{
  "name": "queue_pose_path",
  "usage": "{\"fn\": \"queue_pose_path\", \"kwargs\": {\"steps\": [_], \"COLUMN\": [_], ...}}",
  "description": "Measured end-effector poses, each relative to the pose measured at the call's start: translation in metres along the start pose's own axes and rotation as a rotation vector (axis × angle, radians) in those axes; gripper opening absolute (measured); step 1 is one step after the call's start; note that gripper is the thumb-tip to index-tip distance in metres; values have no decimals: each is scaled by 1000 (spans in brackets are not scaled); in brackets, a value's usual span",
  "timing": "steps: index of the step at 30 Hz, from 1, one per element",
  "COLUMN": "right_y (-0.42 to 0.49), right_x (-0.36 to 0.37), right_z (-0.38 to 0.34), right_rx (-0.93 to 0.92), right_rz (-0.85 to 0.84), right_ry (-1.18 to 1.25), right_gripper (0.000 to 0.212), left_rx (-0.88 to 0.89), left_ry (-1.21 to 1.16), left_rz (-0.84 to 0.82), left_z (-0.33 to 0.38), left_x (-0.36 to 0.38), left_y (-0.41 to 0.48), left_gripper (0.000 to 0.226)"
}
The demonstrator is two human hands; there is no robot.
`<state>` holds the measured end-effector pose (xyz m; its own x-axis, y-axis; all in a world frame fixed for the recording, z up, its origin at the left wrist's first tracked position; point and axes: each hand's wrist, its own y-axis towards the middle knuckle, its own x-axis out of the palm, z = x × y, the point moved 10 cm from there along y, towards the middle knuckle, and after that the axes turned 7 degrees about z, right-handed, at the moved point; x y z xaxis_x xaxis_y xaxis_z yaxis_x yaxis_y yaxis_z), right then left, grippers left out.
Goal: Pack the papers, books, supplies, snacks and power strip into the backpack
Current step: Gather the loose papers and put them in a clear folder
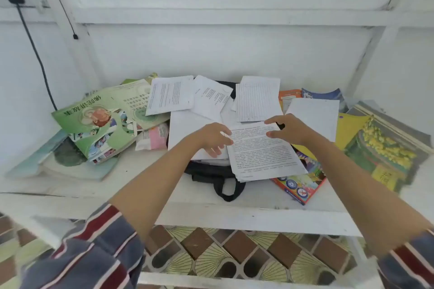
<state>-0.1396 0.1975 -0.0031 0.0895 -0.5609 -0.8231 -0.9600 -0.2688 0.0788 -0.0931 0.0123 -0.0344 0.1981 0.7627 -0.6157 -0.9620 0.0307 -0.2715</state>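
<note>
A black backpack [211, 171] lies flat on the white shelf, mostly buried under loose white papers [171, 95]. A printed stack of sheets [260, 150] lies on top at the front. My left hand [212, 138] hovers with spread fingers at the stack's left edge. My right hand [288, 129] reaches over its top right corner, fingers loosely spread, holding nothing. A green picture book [98, 122] lies to the left, with a pink and white snack packet [153, 137] beside it. A colourful supplies box [303, 180] sticks out under the sheets at the right.
More books [385, 145] are piled at the right, one with a yellow flower cover. A thin pale book [70, 166] lies under the green one. A black cable [35, 51] runs down the left wall from a plug. Patterned floor tiles show below the shelf edge [234, 216].
</note>
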Motion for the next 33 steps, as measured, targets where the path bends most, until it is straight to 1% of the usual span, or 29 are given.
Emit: {"fn": "queue_pose_path", "kwargs": {"steps": [3,8,13,17,20,23,26,29,33], "right_y": [-6,-20,-31,-36,-37,-36,-35,-30,-22], "right_x": [6,10,6,8,10,4,-7,-21,-44], "right_z": [17,29,37,40,38,33,27,29,42], "right_rx": [57,131,241,337,374,358,317,288,270], "right_rz": [-12,-19,-12,-92,-149,-158,-123,-67,69], "right_ry": [-5,105,403,688,821,881,890,921,964], "right_gripper": [42,44,46,45,43,41,38,37,39], "left_rx": [-26,-74,-76,-116,-129,-116,-79,-11,55], "left_ry": [-21,-227,-306,-417,-422,-433,-483,-522,-618], "left_rz": [5,-41,-77,-161,-185,-177,-148,-83,-37], "left_z": [1,3,2,6,11,19,31,47,76], "left_x": [14,36,39,40,37,30,22,13,13], "left_y": [-4,-9,-7,-11,-12,-12,-9,-3,9], "left_gripper": [43,44,52,50,48,48,46,44,45]}}
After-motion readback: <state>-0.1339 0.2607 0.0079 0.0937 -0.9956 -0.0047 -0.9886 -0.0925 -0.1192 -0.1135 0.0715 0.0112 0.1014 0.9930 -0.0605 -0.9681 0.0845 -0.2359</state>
